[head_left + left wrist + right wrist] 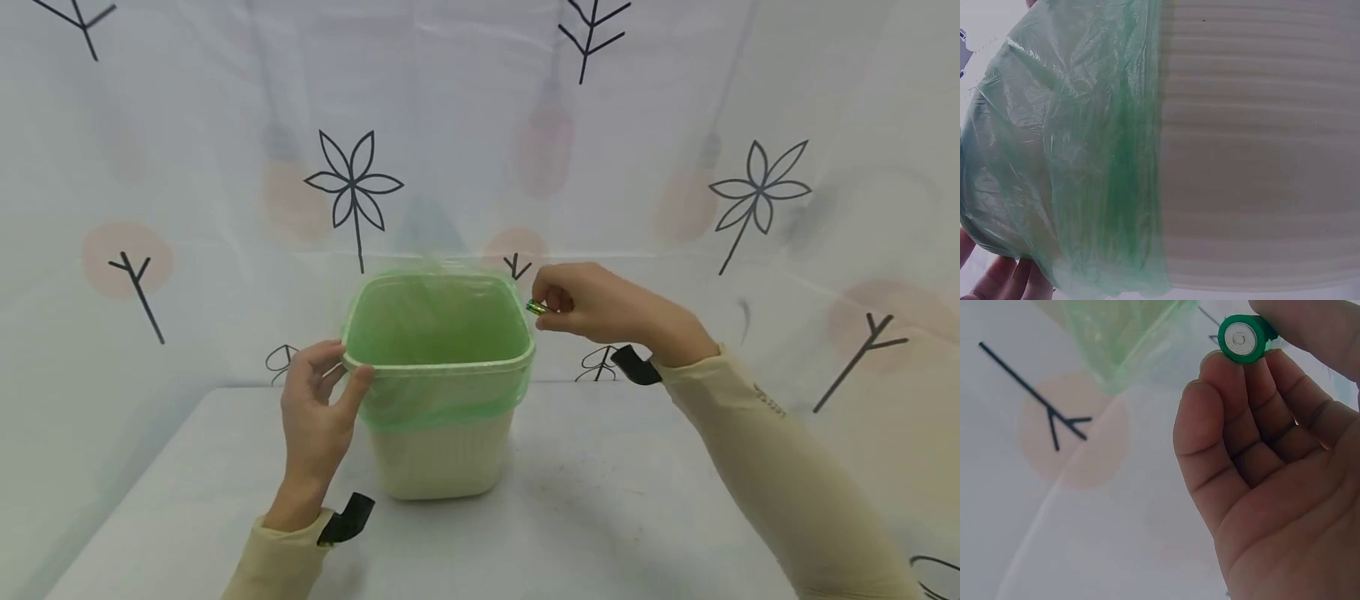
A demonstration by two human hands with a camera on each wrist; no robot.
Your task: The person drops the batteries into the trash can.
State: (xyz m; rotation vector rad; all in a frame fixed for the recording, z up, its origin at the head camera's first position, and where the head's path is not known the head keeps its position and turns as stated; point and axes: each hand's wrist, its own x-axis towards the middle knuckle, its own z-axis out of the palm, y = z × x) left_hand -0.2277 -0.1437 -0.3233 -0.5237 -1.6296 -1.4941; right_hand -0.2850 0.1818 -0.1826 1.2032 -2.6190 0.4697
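A cream trash bin (pixel 442 462) stands on the table, lined with a thin green plastic bag (pixel 442 400) folded down over its rim. My left hand (pixel 318 412) grips the bin's rim at the near left corner, thumb in front and fingers around the side. In the left wrist view, those fingertips (pixel 999 278) touch the bag-covered edge. Just off the bin's right rim, my right hand (pixel 600 304) pinches a small green battery (pixel 536 307) between thumb and fingers. One flat silver end of the battery (pixel 1239 339) faces the right wrist camera. The bin's floor is hidden.
The white tabletop (pixel 600 500) extends around the bin on both sides. Behind it hangs a pale cloth backdrop (pixel 465 125) with line-drawn flowers and twigs. Black wrist straps (pixel 347 518) show at both cuffs.
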